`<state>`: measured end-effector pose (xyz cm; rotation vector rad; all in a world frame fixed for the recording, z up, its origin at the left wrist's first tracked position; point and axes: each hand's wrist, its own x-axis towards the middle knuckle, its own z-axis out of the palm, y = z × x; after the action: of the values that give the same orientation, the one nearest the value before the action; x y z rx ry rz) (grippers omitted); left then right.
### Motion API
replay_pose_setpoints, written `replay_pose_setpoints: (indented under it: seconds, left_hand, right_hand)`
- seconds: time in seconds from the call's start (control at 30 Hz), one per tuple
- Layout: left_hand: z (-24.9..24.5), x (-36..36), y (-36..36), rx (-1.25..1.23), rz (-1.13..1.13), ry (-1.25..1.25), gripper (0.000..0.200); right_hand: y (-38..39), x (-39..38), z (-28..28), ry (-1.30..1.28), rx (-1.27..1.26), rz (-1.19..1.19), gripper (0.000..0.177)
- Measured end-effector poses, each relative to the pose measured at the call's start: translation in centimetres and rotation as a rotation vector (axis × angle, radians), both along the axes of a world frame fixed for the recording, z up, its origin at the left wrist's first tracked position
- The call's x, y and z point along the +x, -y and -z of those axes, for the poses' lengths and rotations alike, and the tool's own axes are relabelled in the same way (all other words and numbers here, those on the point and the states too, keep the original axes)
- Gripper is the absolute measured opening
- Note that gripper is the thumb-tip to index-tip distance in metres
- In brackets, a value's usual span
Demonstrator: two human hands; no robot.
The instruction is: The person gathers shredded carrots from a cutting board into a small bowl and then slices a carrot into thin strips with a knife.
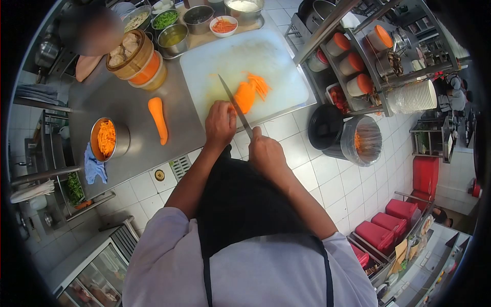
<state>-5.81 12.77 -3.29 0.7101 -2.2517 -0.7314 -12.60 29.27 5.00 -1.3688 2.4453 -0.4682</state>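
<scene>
My right hand (267, 153) is wrapped round the handle of a kitchen knife (234, 105), its long blade slanting up and left across the white cutting board (286, 66). Orange carrot slices (245, 97) lie in an overlapping pile under and right of the blade. Cut carrot strips (259, 86) spread at the pile's upper right. Left of the blade, my left hand (220, 123) has its fingers curled against the near edge of the slices; the fingertips are partly hidden. A whole peeled carrot (158, 120) rests on the steel table left of the board.
A metal pot (121, 140) of shredded carrot stands left beside a blue cloth (95, 165). Behind are a bamboo steamer (134, 59) and several bowls, one with carrot strips (224, 25). A lined bin (362, 143) stands right, below a jar shelf. Another person is at the far left.
</scene>
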Motion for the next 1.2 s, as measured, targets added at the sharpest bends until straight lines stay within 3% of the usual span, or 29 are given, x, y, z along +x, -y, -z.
replay_pose_setpoints:
  seconds: [0.57,0.67,0.97,1.2]
  left_hand:
    - [0.0,0.0,0.3,0.007,0.024,-0.017,0.011]
    - [0.0,0.0,0.3,0.017,0.028,-0.024,0.012]
    - [0.4,-0.1,0.3,-0.033,0.001,-0.048,0.014]
    - [0.1,0.0,0.3,-0.005,0.005,-0.034,0.015]
  right_hand:
    - [1.7,0.1,0.3,0.029,0.033,0.003,0.016]
    - [2.5,-0.1,0.4,-0.008,0.094,-0.011,0.009]
    - [5.4,-0.6,4.0,-0.068,0.051,-0.020,0.009]
    - [4.7,-1.9,5.0,0.051,-0.010,0.005,0.017]
